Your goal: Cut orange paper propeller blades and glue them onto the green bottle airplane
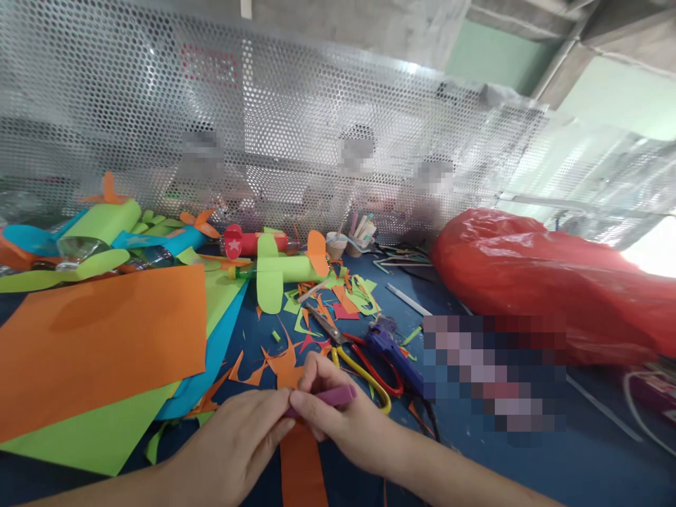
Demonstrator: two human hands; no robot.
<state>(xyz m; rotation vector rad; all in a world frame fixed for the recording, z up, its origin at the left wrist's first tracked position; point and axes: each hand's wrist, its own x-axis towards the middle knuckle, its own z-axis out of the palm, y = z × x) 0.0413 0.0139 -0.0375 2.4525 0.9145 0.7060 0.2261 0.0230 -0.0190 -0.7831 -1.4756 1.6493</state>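
Observation:
My left hand and my right hand meet low in the middle, both with fingers closed. Between them is a short, flat-sided purple stick; its exact kind is unclear. My right thumb presses along it, and my left fingertips pinch its left end. Under the hands lies an orange paper strip, with a cut orange piece just beyond. Scissors with red and yellow handles rest right behind my right hand. Beside them lies a blue glue gun.
Orange paper sheets cover green and blue ones on the left. Behind are bottle planes, including a green one, and paper scraps. Pen cups stand near the perforated metal screen. A red plastic bag fills the right.

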